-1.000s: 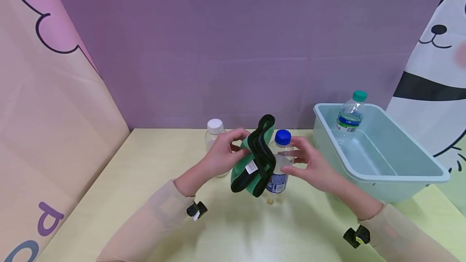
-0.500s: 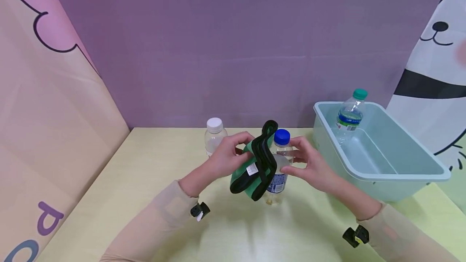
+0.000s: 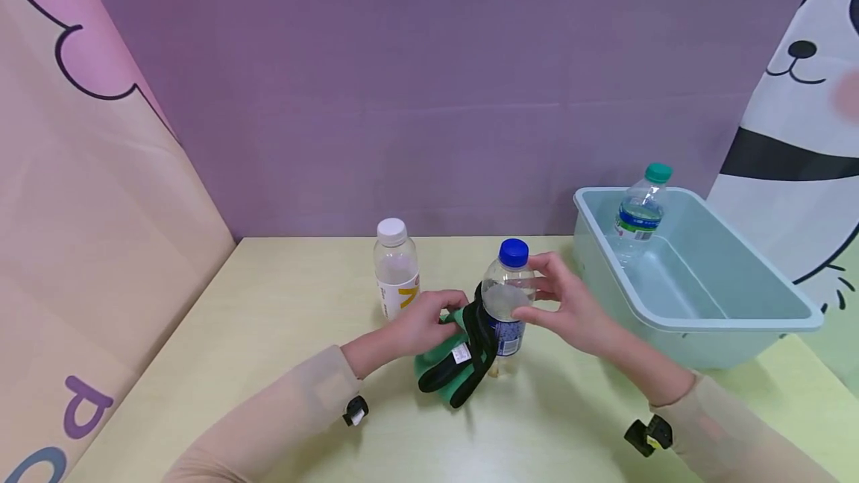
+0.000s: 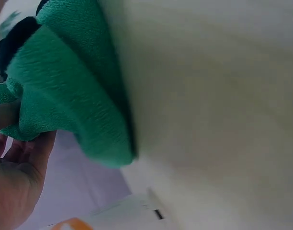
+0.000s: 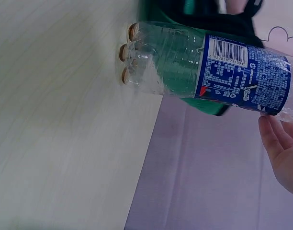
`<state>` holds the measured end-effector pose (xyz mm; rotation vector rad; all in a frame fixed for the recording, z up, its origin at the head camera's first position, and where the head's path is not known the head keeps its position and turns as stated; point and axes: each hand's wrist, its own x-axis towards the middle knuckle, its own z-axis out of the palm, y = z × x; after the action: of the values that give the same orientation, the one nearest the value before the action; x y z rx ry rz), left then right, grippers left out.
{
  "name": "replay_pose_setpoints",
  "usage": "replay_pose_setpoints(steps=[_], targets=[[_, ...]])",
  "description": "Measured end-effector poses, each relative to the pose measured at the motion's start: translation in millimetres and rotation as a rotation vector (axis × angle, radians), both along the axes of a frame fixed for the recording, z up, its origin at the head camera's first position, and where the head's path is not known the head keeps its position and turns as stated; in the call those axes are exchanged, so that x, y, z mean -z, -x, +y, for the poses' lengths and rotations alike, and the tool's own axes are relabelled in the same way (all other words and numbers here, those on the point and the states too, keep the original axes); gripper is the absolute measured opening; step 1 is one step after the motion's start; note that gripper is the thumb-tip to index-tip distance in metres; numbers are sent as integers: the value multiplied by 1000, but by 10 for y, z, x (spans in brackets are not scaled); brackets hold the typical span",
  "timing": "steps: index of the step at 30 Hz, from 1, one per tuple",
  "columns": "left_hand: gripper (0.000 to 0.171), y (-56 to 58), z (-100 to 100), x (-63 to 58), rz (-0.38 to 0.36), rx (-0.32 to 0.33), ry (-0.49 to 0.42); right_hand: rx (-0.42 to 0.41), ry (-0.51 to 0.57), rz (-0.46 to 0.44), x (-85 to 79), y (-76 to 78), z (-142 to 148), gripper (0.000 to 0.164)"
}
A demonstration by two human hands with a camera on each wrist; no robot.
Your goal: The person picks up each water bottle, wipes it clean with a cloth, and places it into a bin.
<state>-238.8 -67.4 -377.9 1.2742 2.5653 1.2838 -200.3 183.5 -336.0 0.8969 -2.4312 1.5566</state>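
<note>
My left hand [image 3: 429, 323] pinches a folded green cloth with black edging [image 3: 439, 365], a small white tag on its side. The cloth hangs low over the table, just left of a clear plastic bottle [image 3: 506, 335] with a blue cap and blue label. In the left wrist view the fingers press into the green cloth [image 4: 65, 91]. My right hand [image 3: 570, 308] holds the bottle from its right side, thumb and fingers around its upper body. Upright in the head view, the bottle [image 5: 247, 72] shows its barcode and base feet in the right wrist view.
A white-capped clear bottle [image 3: 396, 270] stands behind my left hand. On the right sits a pale blue bin [image 3: 731, 325], with a green-capped bottle [image 3: 640, 215] leaning in its back left corner. A purple curtain [image 3: 403, 95] hangs behind the table.
My left hand has lowered the cloth, uncovering more of the blue-capped bottle and the white-capped one. My right hand has stayed at the bottle, almost unmoved.
</note>
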Motion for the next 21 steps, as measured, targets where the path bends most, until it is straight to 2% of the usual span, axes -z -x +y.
replay_pose_setpoints(steps=[4, 8, 12, 16, 21], targets=[[19, 10, -1, 71, -9, 4, 26, 6, -5, 6, 12, 4, 5, 56], [18, -11, 1, 50, -52, -13, -31, -5, -1, 6, 17, 11, 8, 56], [15, -55, 16, -57, -126, -43, -150, -8, 5, 5, 17, 15, 10, 56], [14, -89, 33, -202, -134, -95, -249, -8, 11, 13, 20, 17, 19, 56], [12, -111, 42, -346, -126, -142, -313, -7, 9, 10, 32, 19, 28, 55]])
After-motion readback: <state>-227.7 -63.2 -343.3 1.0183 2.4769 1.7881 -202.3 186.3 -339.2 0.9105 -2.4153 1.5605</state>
